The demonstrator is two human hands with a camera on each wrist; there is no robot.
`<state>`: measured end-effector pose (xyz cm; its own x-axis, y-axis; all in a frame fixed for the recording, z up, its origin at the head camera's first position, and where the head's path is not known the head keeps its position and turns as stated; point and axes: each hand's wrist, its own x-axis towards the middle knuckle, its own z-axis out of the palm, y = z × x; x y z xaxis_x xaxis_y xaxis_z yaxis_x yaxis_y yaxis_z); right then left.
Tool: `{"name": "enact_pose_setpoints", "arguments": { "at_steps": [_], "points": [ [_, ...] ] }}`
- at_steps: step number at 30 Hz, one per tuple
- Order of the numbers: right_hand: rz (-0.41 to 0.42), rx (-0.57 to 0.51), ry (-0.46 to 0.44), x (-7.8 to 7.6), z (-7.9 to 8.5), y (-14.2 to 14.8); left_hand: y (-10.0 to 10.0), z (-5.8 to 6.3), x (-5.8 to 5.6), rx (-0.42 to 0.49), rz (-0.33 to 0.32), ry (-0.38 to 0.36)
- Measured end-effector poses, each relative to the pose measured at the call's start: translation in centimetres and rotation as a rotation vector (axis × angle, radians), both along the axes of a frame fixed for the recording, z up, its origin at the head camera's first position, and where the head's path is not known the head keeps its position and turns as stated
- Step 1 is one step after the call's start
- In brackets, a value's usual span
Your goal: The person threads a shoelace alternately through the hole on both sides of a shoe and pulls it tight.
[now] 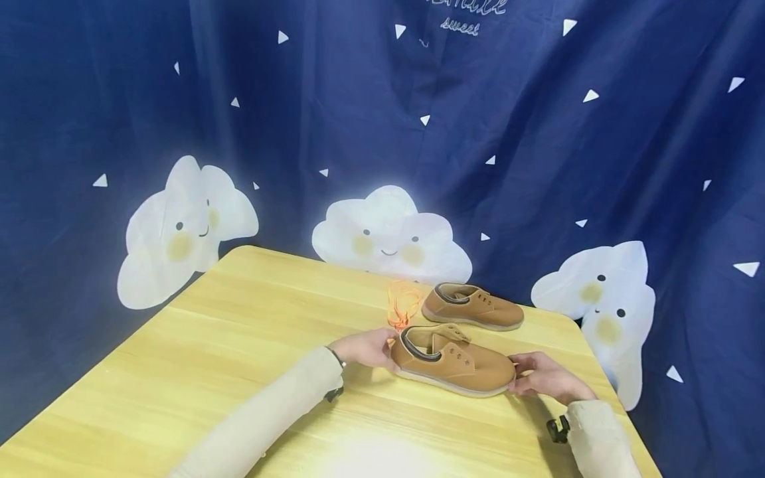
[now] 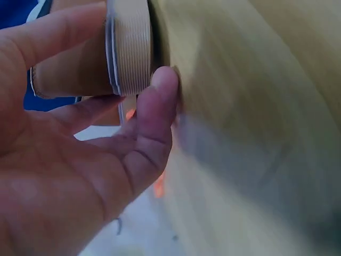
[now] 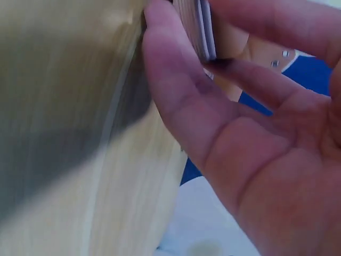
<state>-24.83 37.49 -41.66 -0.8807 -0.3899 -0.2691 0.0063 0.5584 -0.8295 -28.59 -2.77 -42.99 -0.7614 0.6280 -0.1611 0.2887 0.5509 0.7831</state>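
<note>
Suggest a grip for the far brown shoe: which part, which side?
Probably the dark heel collar, pinched from above: the far shoe stands upright on its sole, opening facing up. The near shoe stands in front of it, and orange strands lie left of its heel, so low approaches from those sides look more awkward.

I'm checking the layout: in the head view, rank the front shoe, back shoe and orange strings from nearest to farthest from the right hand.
1. Front shoe: right hand grips its toe.
2. Back shoe: beyond it, farther back.
3. Orange strings: left of the back shoe.
</note>
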Motion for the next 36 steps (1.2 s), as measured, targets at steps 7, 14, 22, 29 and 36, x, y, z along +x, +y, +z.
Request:
{"name": "enact_pose_setpoints", "arguments": {
  "at_steps": [7,14,22,29,36],
  "points": [
    [0.073,0.016,0.036,0.5,0.4,-2.2,-2.1,0.0,0.4,-0.096,-0.001,0.180],
    [0.194,0.071,0.167,0.6,0.3,-4.4,-4.8,0.0,0.7,-0.084,-0.040,0.184],
    [0.251,0.118,0.237,0.8,0.4,-7.3,-8.5,-0.3,0.4,-0.074,-0.106,0.199],
    [0.252,0.147,0.246,1.4,0.2,-9.4,-10.7,-0.1,1.1,-0.124,-0.109,0.188],
    [0.273,0.142,0.247,2.1,0.1,-11.3,-12.7,-0.1,1.8,-0.090,-0.130,0.145]
  ]
}}
